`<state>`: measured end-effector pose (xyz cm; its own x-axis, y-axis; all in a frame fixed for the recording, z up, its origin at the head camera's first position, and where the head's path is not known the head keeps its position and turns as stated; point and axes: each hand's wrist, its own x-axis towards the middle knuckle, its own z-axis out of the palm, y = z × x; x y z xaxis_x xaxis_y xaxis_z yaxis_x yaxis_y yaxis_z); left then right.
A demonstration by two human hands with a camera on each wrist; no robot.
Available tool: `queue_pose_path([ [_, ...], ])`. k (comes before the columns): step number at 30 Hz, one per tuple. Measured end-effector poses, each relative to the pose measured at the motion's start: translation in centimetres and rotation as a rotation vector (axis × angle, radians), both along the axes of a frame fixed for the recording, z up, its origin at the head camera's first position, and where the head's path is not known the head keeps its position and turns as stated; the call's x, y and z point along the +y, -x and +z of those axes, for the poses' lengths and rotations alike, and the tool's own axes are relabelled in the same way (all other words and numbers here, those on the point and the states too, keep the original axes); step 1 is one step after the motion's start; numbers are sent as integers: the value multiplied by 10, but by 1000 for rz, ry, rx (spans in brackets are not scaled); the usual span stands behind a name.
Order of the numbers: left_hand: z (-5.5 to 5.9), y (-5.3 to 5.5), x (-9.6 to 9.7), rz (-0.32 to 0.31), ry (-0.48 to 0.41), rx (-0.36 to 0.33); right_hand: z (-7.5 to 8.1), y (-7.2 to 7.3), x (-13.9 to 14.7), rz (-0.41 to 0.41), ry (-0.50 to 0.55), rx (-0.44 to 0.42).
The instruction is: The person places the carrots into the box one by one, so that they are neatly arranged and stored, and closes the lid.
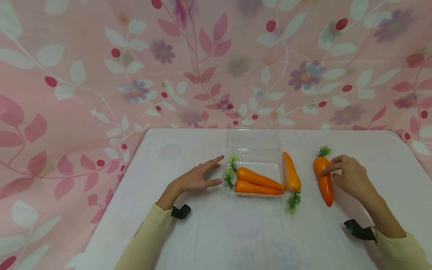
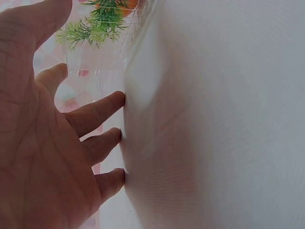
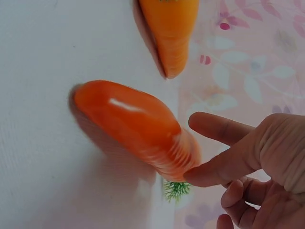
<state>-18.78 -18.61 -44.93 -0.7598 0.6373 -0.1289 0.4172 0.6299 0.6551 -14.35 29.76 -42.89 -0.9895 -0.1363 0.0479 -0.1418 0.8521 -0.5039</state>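
My right hand [image 1: 351,176] is over an orange toy carrot [image 1: 324,183] that lies on the table at the right, green leaves away from me. Index finger and thumb are on either side of its thick end; in the right wrist view the thumb [image 3: 209,171] overlaps that end, while the index fingertip looks slightly apart. My left hand [image 1: 197,178] rests with spread fingers left of a clear plastic box [image 1: 253,155], fingertips [image 2: 116,99] at the tabletop. Inside the box lie two carrots [image 1: 258,178], their leaves [image 1: 229,178] over its left side.
A lighter orange carrot [image 1: 291,174] lies at the box's right edge, its leaves [image 1: 293,202] towards me. The box's clear lid [image 1: 252,138] is folded back at the rear. A white cloth covers the table [image 1: 216,236]; a pink floral curtain [image 1: 209,63] hangs behind.
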Motion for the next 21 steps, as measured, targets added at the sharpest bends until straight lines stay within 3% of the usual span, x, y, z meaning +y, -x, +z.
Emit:
queue_pose_path([
  [13, 1, 1, 0, -1, 8, -7, 4, -4, 4, -56, 24, 96],
  [21, 0, 1, 0, -1, -3, -6, 9, -6, 6, -164, -30, 41],
])
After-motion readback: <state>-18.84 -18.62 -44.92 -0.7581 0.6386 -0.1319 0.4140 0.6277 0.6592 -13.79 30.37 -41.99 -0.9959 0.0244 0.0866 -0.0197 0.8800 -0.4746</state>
